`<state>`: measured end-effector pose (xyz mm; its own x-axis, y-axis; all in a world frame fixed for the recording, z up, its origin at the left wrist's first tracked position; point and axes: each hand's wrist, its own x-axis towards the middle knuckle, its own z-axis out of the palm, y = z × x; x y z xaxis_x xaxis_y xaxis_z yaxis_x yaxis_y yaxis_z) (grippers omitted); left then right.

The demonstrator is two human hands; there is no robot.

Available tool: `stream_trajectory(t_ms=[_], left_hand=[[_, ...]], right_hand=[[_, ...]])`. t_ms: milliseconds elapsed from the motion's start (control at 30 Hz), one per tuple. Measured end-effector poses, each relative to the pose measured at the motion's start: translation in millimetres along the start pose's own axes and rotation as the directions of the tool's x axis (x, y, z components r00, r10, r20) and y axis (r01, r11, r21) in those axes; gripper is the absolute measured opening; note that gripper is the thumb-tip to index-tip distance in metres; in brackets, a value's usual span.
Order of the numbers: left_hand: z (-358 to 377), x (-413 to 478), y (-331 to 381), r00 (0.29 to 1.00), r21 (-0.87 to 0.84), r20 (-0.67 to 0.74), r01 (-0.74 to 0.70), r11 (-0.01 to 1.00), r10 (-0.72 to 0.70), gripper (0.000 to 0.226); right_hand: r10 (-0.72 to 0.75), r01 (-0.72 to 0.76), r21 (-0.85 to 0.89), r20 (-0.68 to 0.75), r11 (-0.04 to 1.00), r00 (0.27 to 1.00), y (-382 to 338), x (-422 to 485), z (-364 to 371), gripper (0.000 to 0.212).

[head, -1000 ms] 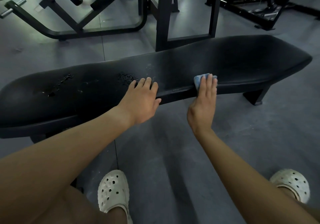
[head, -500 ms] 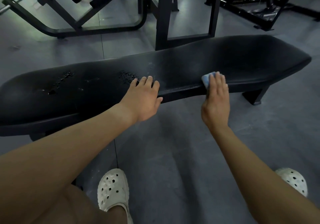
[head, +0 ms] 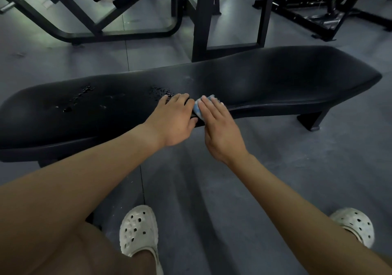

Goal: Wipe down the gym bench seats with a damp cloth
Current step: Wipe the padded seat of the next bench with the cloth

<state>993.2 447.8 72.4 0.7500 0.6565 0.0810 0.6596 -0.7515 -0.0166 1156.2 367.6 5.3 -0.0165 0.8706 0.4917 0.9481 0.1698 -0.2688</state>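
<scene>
Where the long black padded surface point(head: 286, 79) of the gym bench presents its near edge, both hands lie side by side, just left of the pad's middle.

Left hand point(head: 174, 122): palm down, fingers straight and close together, fingertips on top of the pad, thumb at the front edge. It holds nothing.

Right hand point(head: 220, 130): palm down, fingers straight and slightly spread, pressing a light blue cloth point(head: 197, 110) flat against the pad at its front edge. Nothing is pinched.

The cloth lies mostly under the right fingers. 1 strip shows in the narrow gap between the 2 hands, touching or nearly touching the left hand's index side. A smaller corner shows beyond the right fingertips. How the cloth is folded cannot be told.

Water droplets point(head: 161, 91) sit on the pad just beyond the left fingertips. A 2nd scatter of droplets point(head: 84, 89) lies farther toward the pad's left end, well apart from the cloth. The right half of the pad looks smooth and dull.

On the grey floor point(head: 212, 189) below stand 2 white perforated clogs, the left clog point(head: 139, 230) and the right clog point(head: 358, 226). Beyond the bench stand a black machine frame point(head: 95, 28) and 2 black upright posts point(head: 201, 20).
</scene>
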Motion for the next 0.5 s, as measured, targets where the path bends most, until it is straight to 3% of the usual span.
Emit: stream_trajectory(t_ms=[100, 233, 300, 400, 500], left_hand=[[-2.9, -3.9, -5.4, 1.0, -0.01, 0.001, 0.011, 1.0, -0.011, 0.053], [-3.3, -14.6, -17.3, 1.0, -0.006, -0.01, 0.024, 1.0, -0.024, 0.052], [-2.5, -20.6, -25.3, 0.999, -0.001, -0.017, 0.038, 0.999, -0.038, 0.052], [-1.7, -27.1, -37.3, 0.997, 0.002, -0.034, 0.073, 0.997, -0.073, 0.052], [-2.7, -31.2, -47.0, 0.992, -0.003, -0.049, 0.116, 0.993, -0.116, 0.048]], right_hand=[[0.048, -0.047, -0.067, 0.022, 0.997, 0.999, 19.6, 9.8, -14.6, 0.061], [0.371, -0.371, -0.001, -0.062, 0.929, 0.927, 31.7, 20.2, -29.6, 0.052], [0.446, -0.446, 0.019, -0.064, 0.895, 0.892, 25.1, 26.8, -27.5, 0.051], [0.416, -0.416, -0.058, -0.014, 0.908, 0.909, 0.3, 34.0, -15.6, 0.053], [0.227, -0.221, -0.067, 0.1, 0.973, 0.969, -32.8, 38.3, -3.1, 0.059]])
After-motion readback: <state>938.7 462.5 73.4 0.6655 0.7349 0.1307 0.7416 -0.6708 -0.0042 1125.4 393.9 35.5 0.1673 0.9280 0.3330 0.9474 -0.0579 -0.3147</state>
